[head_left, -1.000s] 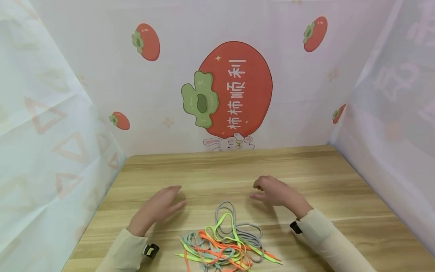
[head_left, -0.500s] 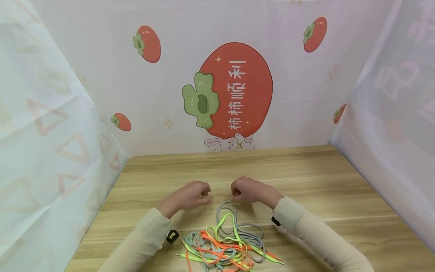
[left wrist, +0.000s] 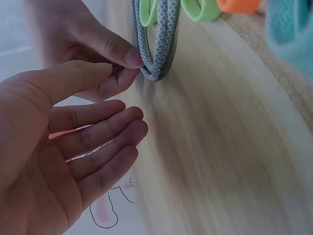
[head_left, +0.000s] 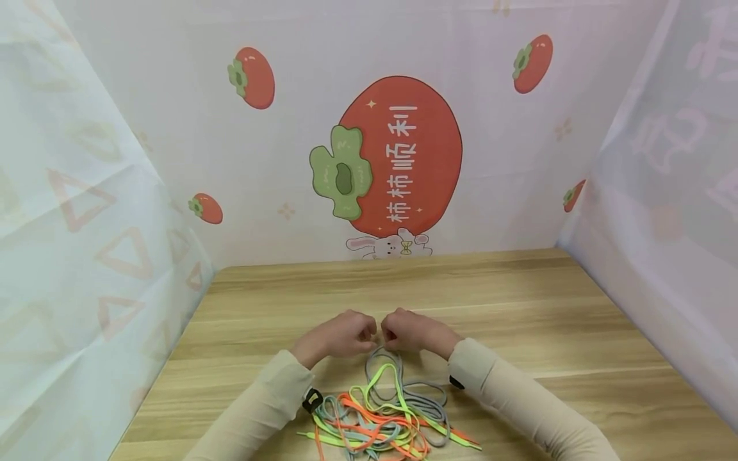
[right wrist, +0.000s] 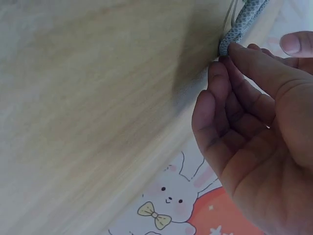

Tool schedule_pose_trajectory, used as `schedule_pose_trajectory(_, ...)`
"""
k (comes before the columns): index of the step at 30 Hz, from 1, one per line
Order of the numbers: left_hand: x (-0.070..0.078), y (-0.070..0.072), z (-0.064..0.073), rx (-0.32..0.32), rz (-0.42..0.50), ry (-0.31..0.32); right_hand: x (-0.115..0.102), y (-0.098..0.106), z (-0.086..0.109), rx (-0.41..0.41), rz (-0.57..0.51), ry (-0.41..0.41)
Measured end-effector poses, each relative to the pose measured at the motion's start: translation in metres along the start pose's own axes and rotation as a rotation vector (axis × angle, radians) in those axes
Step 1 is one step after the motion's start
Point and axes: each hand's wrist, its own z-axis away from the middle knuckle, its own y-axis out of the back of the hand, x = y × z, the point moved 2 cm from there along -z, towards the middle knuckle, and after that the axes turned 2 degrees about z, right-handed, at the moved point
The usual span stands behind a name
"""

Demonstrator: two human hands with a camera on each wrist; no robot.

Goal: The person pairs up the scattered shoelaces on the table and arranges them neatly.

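Observation:
A tangle of shoelaces lies at the front middle of the table in the head view: grey [left wrist: 166, 36], lime green [left wrist: 201, 11], orange [left wrist: 238, 5] and pale blue [left wrist: 293, 46]. The grey one forms a loop reaching farthest from me. Thumb and fingertips of my right hand [head_left: 412, 331] pinch the far end of that grey shoelace [right wrist: 247, 18], as both wrist views show. My left hand [head_left: 344, 334] is just left of it, fingers loosely bent and spread from the thumb, with nothing held. In the left wrist view its fingertips are apart from the lace.
The wood-grain table [head_left: 519, 282] extends behind and to both sides of the laces. White printed cloth [head_left: 277, 160] walls it in at the back, left and right. A black wrist device [head_left: 312, 401] sits under the left cuff, close to the laces.
Both hands have come inward from the sides and nearly meet above the grey loop. The right fingers have closed on the loop's far end. The tangle itself looks unmoved.

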Motion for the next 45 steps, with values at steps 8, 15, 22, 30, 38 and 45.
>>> schedule_pose_trajectory(8,-0.003,-0.010,-0.007,0.005,0.067,-0.004,0.004,0.009,-0.001,0.058,-0.077,0.094)
schedule_pose_trajectory(15,-0.007,-0.012,-0.010,0.096,0.145,-0.009,0.007,0.019,-0.002,0.076,-0.194,0.083)
schedule_pose_trajectory(22,-0.013,-0.009,-0.010,0.144,0.227,0.018,0.013,0.018,-0.001,0.096,-0.400,0.009)
schedule_pose_trajectory(30,-0.021,0.000,-0.006,0.124,0.281,0.047,0.017,0.010,0.001,0.074,-0.742,-0.086)
schedule_pose_trajectory(38,-0.033,0.009,0.001,-0.002,0.512,-0.026,0.024,0.010,0.004,-0.089,-1.074,-0.103)
schedule_pose_trajectory(45,-0.047,0.009,0.010,-0.112,0.782,-0.017,0.029,0.009,0.008,-0.210,-1.225,-0.078)
